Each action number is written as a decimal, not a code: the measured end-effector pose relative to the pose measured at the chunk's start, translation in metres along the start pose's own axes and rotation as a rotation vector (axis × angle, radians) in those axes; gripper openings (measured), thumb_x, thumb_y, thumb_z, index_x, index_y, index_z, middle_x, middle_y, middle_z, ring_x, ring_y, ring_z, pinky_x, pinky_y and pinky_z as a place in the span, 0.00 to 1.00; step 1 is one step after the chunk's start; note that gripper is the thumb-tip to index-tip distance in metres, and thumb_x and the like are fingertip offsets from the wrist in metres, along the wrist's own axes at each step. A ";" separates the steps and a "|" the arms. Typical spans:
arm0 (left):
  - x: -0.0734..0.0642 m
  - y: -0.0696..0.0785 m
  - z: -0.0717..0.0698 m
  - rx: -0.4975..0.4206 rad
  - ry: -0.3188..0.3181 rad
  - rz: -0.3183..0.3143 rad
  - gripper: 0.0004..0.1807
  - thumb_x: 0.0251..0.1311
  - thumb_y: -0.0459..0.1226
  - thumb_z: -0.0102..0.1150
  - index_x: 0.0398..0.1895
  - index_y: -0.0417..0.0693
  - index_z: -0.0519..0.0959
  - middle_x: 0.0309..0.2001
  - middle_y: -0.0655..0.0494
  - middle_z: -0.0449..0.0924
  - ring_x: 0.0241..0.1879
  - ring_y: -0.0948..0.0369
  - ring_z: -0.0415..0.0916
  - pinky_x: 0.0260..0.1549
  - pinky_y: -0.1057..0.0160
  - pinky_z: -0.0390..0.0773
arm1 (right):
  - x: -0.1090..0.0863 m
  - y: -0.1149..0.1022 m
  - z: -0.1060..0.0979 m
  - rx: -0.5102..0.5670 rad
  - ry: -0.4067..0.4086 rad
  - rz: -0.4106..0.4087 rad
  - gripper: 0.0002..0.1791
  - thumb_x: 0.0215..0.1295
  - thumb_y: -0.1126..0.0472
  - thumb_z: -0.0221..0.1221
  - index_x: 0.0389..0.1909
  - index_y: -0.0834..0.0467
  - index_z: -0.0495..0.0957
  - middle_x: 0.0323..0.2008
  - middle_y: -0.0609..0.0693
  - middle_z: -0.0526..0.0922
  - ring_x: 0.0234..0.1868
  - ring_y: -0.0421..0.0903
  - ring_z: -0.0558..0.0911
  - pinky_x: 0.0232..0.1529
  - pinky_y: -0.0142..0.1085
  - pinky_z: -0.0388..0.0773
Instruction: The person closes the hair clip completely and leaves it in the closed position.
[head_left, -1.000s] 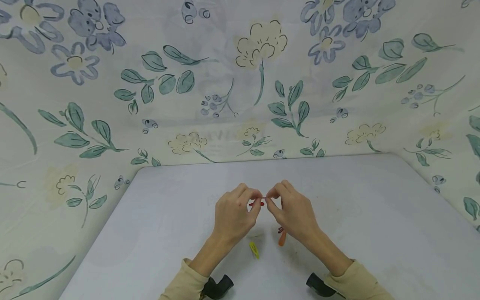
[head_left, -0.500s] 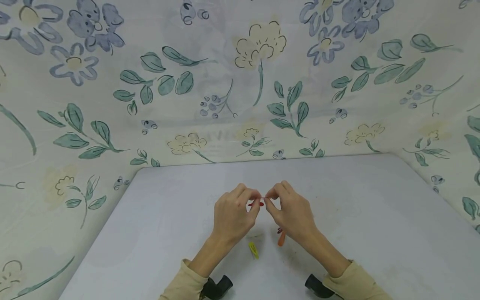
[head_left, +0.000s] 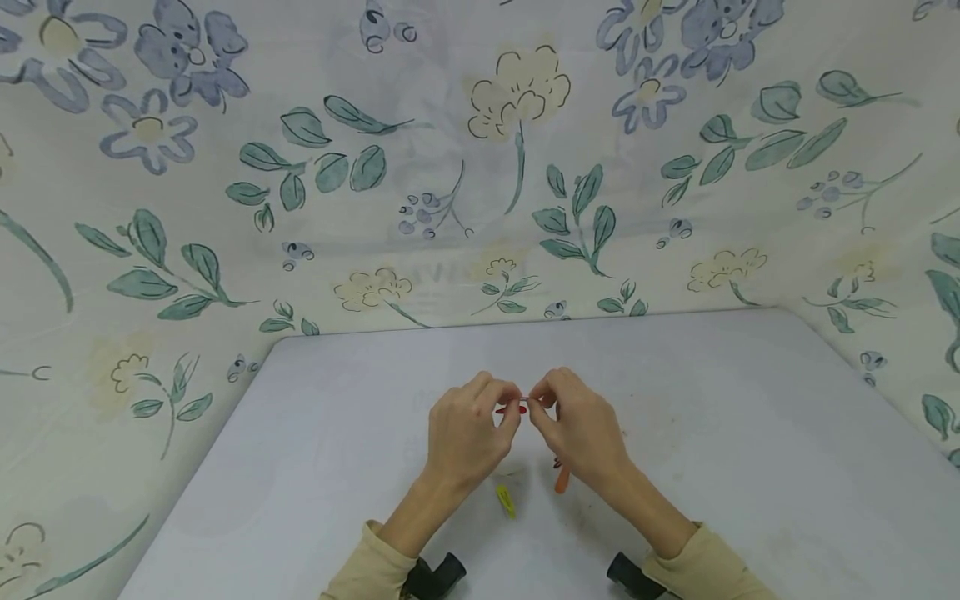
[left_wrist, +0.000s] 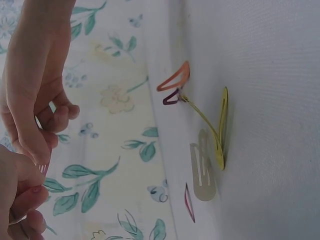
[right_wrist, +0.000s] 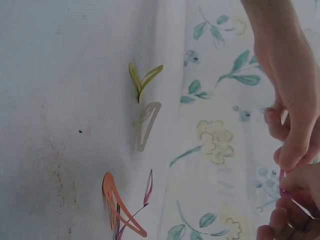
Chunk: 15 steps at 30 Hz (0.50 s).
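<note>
My left hand (head_left: 467, 433) and right hand (head_left: 585, 429) meet fingertip to fingertip over the table. Between them they pinch a small pink-purple snap hair clip (left_wrist: 44, 167), mostly covered by the fingers. In the right wrist view a curved edge of this hair clip (right_wrist: 282, 186) shows beside the thumb. A red hair clip (head_left: 522, 410) lies beyond the left fingers, partly hidden by them. Below the hands are a yellow hair clip (head_left: 506, 502), bent open, and an orange hair clip (head_left: 562, 479) near the right wrist.
A cream hair clip (left_wrist: 204, 175) lies beside the yellow one, and a dark purple clip (left_wrist: 171, 97) touches the orange one's area. All rest on the white table (head_left: 322, 467). Floral cloth (head_left: 442, 167) stands behind the table's back edge.
Both hands keep their pinch on the hair clip. The right hand has shifted slightly left and closer to the left hand. The clips on the table have stayed put.
</note>
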<state>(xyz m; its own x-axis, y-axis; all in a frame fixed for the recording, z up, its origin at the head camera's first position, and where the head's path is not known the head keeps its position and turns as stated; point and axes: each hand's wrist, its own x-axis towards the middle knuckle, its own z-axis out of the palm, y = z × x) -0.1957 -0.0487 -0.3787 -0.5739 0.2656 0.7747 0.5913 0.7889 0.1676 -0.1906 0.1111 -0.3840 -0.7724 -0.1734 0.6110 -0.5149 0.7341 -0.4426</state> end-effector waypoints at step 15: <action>-0.001 -0.002 0.001 -0.017 -0.014 0.011 0.06 0.50 0.32 0.71 0.28 0.52 0.83 0.26 0.62 0.82 0.22 0.66 0.75 0.21 0.67 0.72 | 0.003 0.001 -0.007 0.046 -0.087 0.063 0.06 0.60 0.64 0.68 0.33 0.56 0.79 0.28 0.45 0.77 0.24 0.39 0.69 0.22 0.28 0.68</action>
<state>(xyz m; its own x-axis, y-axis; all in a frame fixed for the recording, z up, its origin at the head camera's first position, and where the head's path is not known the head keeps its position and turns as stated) -0.1970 -0.0503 -0.3802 -0.5749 0.2818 0.7681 0.6070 0.7764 0.1695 -0.1910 0.1159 -0.3784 -0.8320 -0.1861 0.5227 -0.4795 0.7151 -0.5087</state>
